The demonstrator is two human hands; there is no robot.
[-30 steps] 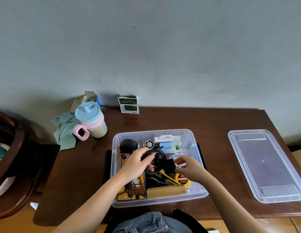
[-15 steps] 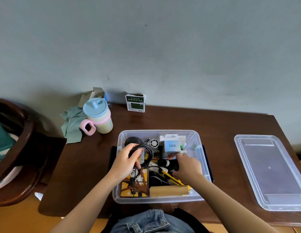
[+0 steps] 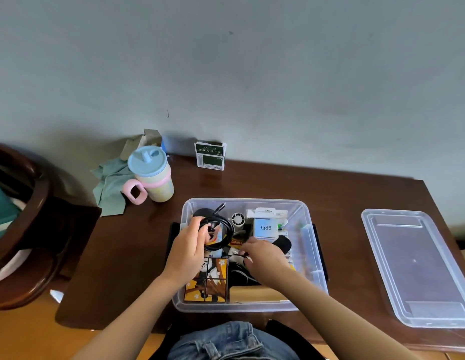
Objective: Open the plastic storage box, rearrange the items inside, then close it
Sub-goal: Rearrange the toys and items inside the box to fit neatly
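Observation:
The clear plastic storage box stands open on the brown table, crammed with small items. Its clear lid lies flat on the table to the right. My left hand grips a coiled black cable over the box's left half. My right hand reaches into the middle of the box and pinches a thin cable end among the items. A picture cube puzzle lies at the front left. At the back stands a small blue box marked Q88. Beside it sits a little round fan.
A lidded cup with a pink handle and a green cloth stand at the table's back left. A small green-and-white carton leans on the wall. A dark wooden chair is at the left. The table's front edge is near my lap.
My left hand has carried the coiled cable from the box's middle to its left half. My right hand has shifted left into the middle and now pinches a thin cable end. The view has swung left.

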